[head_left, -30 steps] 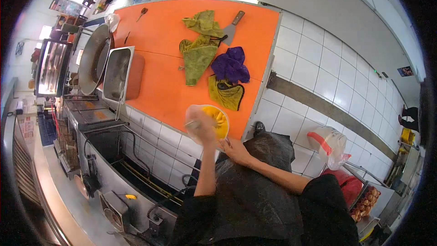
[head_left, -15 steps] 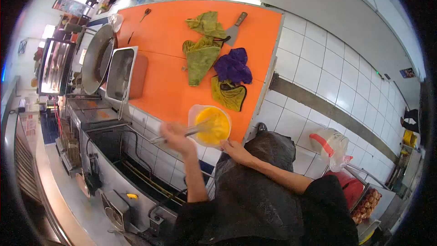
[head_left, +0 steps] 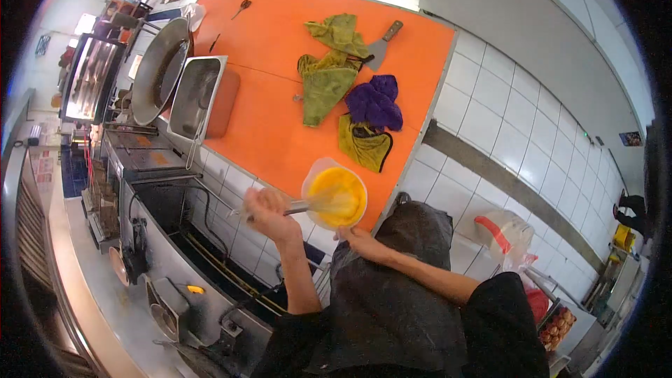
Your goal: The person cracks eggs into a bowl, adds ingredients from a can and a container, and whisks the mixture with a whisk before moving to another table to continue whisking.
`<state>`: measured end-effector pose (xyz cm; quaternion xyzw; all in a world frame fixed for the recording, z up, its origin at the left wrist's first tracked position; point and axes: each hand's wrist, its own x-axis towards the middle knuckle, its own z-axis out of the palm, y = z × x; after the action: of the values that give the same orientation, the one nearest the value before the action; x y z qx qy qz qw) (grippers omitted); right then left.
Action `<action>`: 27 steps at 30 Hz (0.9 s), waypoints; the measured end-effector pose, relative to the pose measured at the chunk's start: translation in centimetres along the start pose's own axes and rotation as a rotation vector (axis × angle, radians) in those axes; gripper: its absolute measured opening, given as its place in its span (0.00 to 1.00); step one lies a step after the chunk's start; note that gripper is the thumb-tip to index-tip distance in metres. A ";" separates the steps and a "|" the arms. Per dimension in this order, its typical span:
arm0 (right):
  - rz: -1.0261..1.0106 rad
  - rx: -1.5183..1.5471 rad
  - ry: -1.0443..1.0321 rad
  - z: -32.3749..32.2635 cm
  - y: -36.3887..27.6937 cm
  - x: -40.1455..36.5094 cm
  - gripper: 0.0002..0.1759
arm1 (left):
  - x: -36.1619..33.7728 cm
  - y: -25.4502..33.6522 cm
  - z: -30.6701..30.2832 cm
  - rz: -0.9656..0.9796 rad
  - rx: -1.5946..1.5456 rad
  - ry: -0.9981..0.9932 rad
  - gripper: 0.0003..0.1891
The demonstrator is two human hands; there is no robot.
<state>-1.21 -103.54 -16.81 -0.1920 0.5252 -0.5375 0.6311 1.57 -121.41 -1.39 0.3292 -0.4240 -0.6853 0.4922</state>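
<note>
My left hand point(head_left: 268, 214) is closed around the metal handle of a whisk point(head_left: 298, 206). The whisk's wires, blurred by motion, are in a yellow liquid point(head_left: 351, 199) that looks like beaten egg. A whitish bowl point(head_left: 317, 166) contains this liquid, at the near edge of the orange table. With its fingers at the bowl's near rim, my right hand point(head_left: 365, 246) grips it. Beyond the bowl lie a yellow-green cloth point(head_left: 365, 145), a purple cloth point(head_left: 375, 103) and more green cloths point(head_left: 327, 91).
A scraper point(head_left: 384, 47) and scissors point(head_left: 241, 8) lie on the orange table point(head_left: 269, 133). To the left stand a metal container point(head_left: 194, 94), a large wok point(head_left: 150, 73) and a deep fryer-like basin point(head_left: 175, 231). Egg trays point(head_left: 558, 329) and a plastic bag point(head_left: 505, 234) are at right.
The whisk has shifted in the yellow liquid, with my left hand still around its handle. My right hand stays on the bowl. The whole view has turned slightly.
</note>
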 end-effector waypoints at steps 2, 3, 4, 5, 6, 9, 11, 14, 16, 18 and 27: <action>0.012 0.014 0.029 0.1 -0.8 -0.6 0.38 | -0.2 -6.2 -2.8 0.129 0.162 0.165 0.19; 0.088 -0.005 0.012 0.0 -1.1 -0.7 0.37 | 0.3 -11.7 -5.7 0.197 0.428 0.258 0.19; 0.158 -0.016 0.001 0.2 -1.4 -0.5 0.37 | 0.8 -17.1 -8.5 0.246 0.676 0.370 0.19; 0.141 -0.015 0.019 0.3 -0.9 0.4 0.37 | 1.5 -9.8 0.2 0.047 0.395 0.610 0.24; 0.081 0.027 0.075 0.8 0.7 0.3 0.36 | 0.9 -6.5 1.4 0.035 0.393 0.611 0.24; 0.022 0.038 0.182 0.5 0.7 0.5 0.36 | -0.6 0.1 1.2 0.077 0.105 0.094 0.19; 0.014 0.000 0.224 0.4 -0.7 0.4 0.36 | -1.0 -9.8 -2.8 0.338 0.389 0.077 0.22; 0.074 -0.108 0.270 0.3 -2.0 -0.4 0.34 | -0.1 -9.0 -2.2 0.050 0.435 0.048 0.18; 0.002 -0.142 0.269 0.5 -2.4 -0.6 0.33 | 1.6 -4.5 -2.9 0.024 0.312 0.051 0.17; -0.012 -0.114 0.271 0.7 -1.5 -0.3 0.33 | 1.5 -2.6 -2.6 -0.063 -0.019 -0.162 0.17; -0.067 -0.072 0.340 1.5 0.9 0.8 0.33 | -0.8 -6.3 -1.6 0.073 0.315 0.098 0.15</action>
<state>0.43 -104.43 -17.36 -0.1380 0.6365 -0.5638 0.5079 0.70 -120.08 -7.71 0.4197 -0.5132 -0.5753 0.4791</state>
